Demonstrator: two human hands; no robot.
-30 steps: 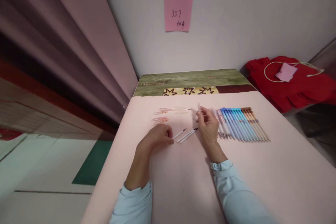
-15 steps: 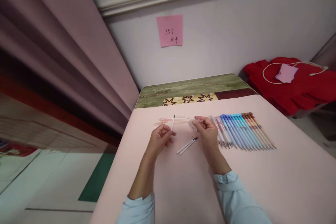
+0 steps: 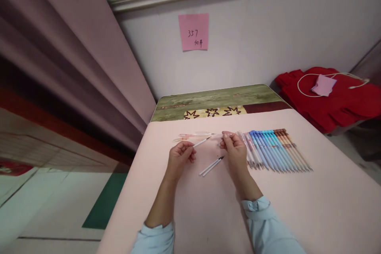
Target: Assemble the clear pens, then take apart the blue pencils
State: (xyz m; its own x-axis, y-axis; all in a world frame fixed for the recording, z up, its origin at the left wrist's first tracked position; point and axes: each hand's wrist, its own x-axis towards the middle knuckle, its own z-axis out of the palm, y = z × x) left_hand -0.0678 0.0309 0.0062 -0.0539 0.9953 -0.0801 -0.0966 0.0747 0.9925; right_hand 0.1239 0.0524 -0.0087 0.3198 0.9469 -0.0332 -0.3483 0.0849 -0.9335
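Observation:
My left hand (image 3: 180, 155) pinches a thin white pen refill (image 3: 202, 142), its dark tip pointing right toward my right hand. My right hand (image 3: 233, 149) is closed around a clear pen barrel (image 3: 225, 135), mostly hidden by the fingers. Two more white refills (image 3: 211, 166) lie on the pink table (image 3: 297, 206) between my hands. A row of several pens (image 3: 275, 149), clear, blue and brown, lies just right of my right hand. Pale pink pen parts (image 3: 193, 136) rest beyond my left hand.
A green patterned surface (image 3: 214, 99) adjoins the table's far edge. A pink note (image 3: 193, 31) hangs on the wall. Red cloth (image 3: 330, 99) with a white cord and pink paper lies at the right. A curtain (image 3: 74, 59) hangs at the left, with floor below.
My left hand picked a refill off the table, raised it upright, then tilted it so its tip points toward my right hand. The camera has tilted upward.

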